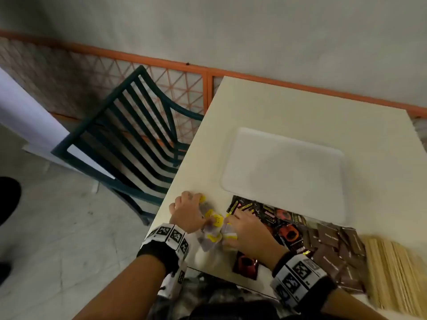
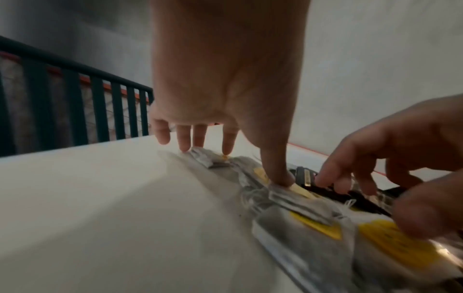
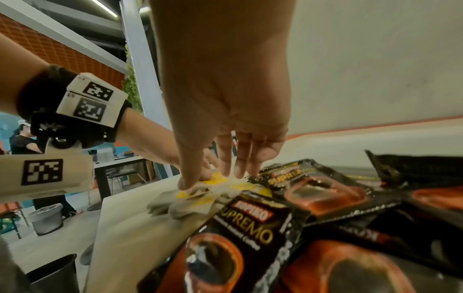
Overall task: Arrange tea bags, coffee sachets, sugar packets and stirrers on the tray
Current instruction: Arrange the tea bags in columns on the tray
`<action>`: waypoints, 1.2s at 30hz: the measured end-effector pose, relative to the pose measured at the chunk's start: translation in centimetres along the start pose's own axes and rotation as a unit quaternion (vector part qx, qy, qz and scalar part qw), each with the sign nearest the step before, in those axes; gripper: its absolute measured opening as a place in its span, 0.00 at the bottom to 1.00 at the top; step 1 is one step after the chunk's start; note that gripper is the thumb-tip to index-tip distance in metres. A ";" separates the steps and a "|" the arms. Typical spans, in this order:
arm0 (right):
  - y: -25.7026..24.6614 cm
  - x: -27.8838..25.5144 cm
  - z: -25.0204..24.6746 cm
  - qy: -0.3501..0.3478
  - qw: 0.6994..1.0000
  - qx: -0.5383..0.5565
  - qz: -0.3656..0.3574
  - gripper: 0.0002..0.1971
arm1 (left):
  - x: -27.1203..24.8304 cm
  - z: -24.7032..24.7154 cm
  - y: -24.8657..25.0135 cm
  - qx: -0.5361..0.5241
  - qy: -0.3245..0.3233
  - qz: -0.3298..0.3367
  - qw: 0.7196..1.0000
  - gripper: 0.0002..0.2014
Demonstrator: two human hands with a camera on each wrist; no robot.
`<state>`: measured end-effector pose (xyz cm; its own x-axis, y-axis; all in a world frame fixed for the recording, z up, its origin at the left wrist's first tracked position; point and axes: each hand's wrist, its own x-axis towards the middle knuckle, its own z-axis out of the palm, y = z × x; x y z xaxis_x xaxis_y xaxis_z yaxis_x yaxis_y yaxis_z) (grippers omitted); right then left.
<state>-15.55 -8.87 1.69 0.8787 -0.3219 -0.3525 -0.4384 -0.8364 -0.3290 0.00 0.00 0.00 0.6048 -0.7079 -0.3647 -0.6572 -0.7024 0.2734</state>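
Note:
A heap of tea bags [image 1: 213, 224] with yellow tags lies at the table's near left corner. My left hand [image 1: 186, 212] rests on its left side, fingers straight, thumb pressing one tea bag [image 2: 300, 210]. My right hand [image 1: 246, 227] touches the heap's right side with straight fingers [image 3: 240, 158]. Black and orange coffee sachets [image 1: 285, 225] lie to the right, then brown sugar packets [image 1: 335, 248] and wooden stirrers [image 1: 392, 271]. The white tray [image 1: 286, 174] sits behind them with nothing on it.
A dark green slatted chair [image 1: 129, 139] stands close to the table's left edge [image 1: 180, 181]. An orange lattice fence [image 1: 180, 82] runs behind the table. A dark shoe [image 1: 9, 197] shows on the floor far left.

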 end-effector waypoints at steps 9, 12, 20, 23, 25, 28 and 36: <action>-0.2 0.5 1.7 0.042 0.999 -0.005 0.014 0.13 | 1.5 0.1 -1.1 -0.160 -0.080 0.052 0.982 0.41; 0.3 0.7 1.4 0.047 0.999 0.017 -0.004 0.10 | 1.5 0.2 -1.2 -0.193 -0.073 0.068 0.976 0.26; 1.1 0.5 -1.6 0.101 0.974 0.205 0.008 0.07 | 0.3 -1.1 -1.8 -0.313 -0.015 0.016 0.950 0.14; 1.4 0.5 -2.9 0.107 0.953 0.282 0.024 0.07 | 0.1 -1.4 -2.2 -0.394 0.003 -0.011 0.919 0.17; 1.5 0.6 -3.5 0.119 0.934 0.335 0.024 0.05 | -0.1 -1.6 -2.3 -0.481 0.005 -0.031 0.876 0.18; 0.9 0.8 -4.3 0.139 0.914 0.380 0.012 0.07 | -0.8 -2.3 -1.6 -0.593 -0.032 -0.054 0.803 0.19; -1.8 2.4 -4.3 0.134 0.960 0.231 -0.078 0.13 | -1.7 -3.9 1.0 -0.741 -0.155 -0.049 0.652 0.06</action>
<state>-11.86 -9.99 5.21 0.9302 -0.3638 -0.0494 -0.2804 -0.6172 -0.7352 0.12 0.20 4.36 0.3412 -0.7661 -0.5448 0.6722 -0.2063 0.7110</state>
